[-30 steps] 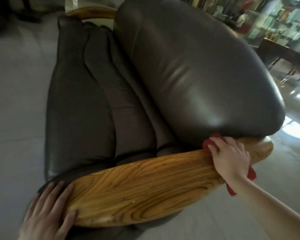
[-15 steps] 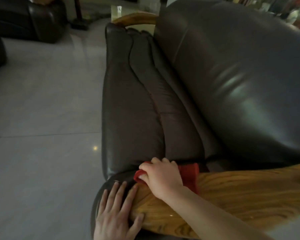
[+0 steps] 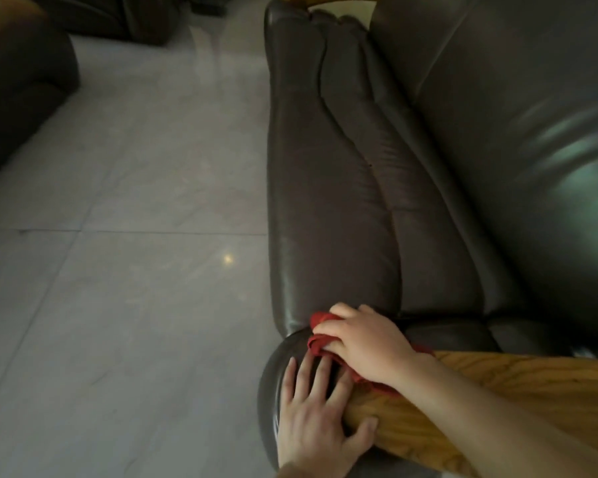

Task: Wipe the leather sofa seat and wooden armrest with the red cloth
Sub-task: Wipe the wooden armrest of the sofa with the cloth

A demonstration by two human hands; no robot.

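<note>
grey floor tiles (image 3: 125, 236) surround the leather sofa seat (image 3: 332, 208). right hand (image 3: 366, 343) curls down over the bunched red cloth (image 3: 320, 336), pressing it where the wooden armrest (image 3: 518, 391) front meets the leather. left hand (image 3: 311, 419) lies flat, fingers spread, bracing the armrest end and holding nothing. judgement: firm, overlapping strokes along the grain, then into the seat folds, suit this step.
</note>
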